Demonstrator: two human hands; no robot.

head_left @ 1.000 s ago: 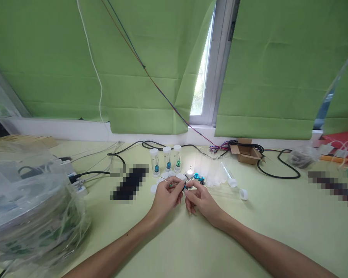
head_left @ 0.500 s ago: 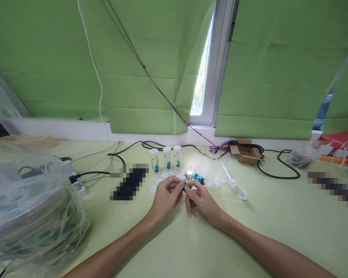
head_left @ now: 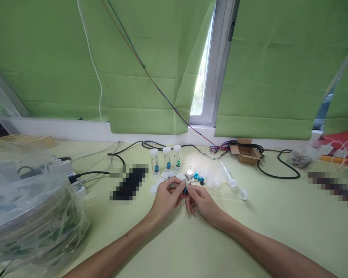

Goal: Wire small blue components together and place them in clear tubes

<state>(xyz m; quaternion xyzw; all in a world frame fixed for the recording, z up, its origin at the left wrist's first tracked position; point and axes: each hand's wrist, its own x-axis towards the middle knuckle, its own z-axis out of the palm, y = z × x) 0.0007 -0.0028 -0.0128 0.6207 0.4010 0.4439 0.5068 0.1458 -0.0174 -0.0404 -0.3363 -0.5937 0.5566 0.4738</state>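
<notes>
My left hand (head_left: 166, 197) is closed in a pinch on a thin metal wire (head_left: 167, 181) that sticks out up and left. My right hand (head_left: 201, 200) meets it fingertip to fingertip, pinching a small blue bead (head_left: 185, 190) at the wire's end. Just beyond the fingers lie more blue beads (head_left: 197, 177) and white caps (head_left: 165, 176) on the pale green table. Three clear capped tubes (head_left: 166, 160) stand upright behind them, each holding a small blue or green piece.
Empty clear tubes (head_left: 217, 172) and a loose white cap (head_left: 243, 194) lie to the right. A bagged plastic container (head_left: 29, 208) fills the left. Black cables (head_left: 275, 170), a small cardboard box (head_left: 246, 151) and green blinds are at the back.
Both hands stay almost in place; the fingertips have closed in a little tighter around the bead and wire.
</notes>
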